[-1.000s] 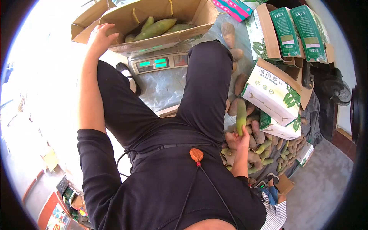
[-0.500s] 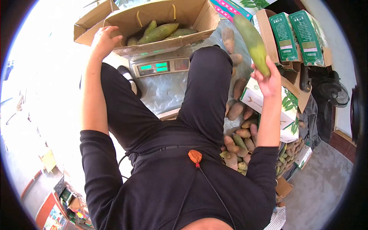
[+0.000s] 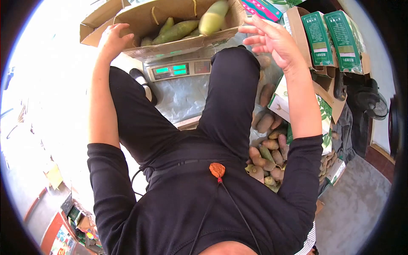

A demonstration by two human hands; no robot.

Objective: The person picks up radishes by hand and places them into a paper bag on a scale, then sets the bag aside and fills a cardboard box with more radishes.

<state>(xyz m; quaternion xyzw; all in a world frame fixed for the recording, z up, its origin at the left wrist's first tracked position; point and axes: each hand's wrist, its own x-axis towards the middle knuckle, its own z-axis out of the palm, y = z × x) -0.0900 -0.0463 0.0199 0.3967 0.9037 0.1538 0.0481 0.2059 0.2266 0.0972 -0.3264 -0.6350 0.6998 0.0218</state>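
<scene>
A long green radish (image 3: 213, 18) tilts at the right end of the open cardboard box (image 3: 170, 52), overlapping its front rim in this view. To its right, my right hand (image 3: 272, 42) is open, fingers spread and nothing in them. Over the box's left side lies my left hand (image 3: 114, 41), its thumb and fingers apart and pointing inward. More green radishes (image 3: 176, 32) rest inside the box, between its yellow cord handles (image 3: 154, 17). Beneath the box's front edge, a scale (image 3: 180, 70) shows lit green displays.
Several brownish, soil-covered radishes (image 3: 265, 123) lie beside my right leg, with a heap (image 3: 272, 157) nearer my hip. White printed cartons (image 3: 280, 100) stand among them. Green boxes (image 3: 318, 40) sit in a carton at upper right, and a black fan (image 3: 370, 100) stands beyond.
My right hand has moved left toward the box and let go of the green radish, which is now at the box's right end. My left hand stays at the box's left side.
</scene>
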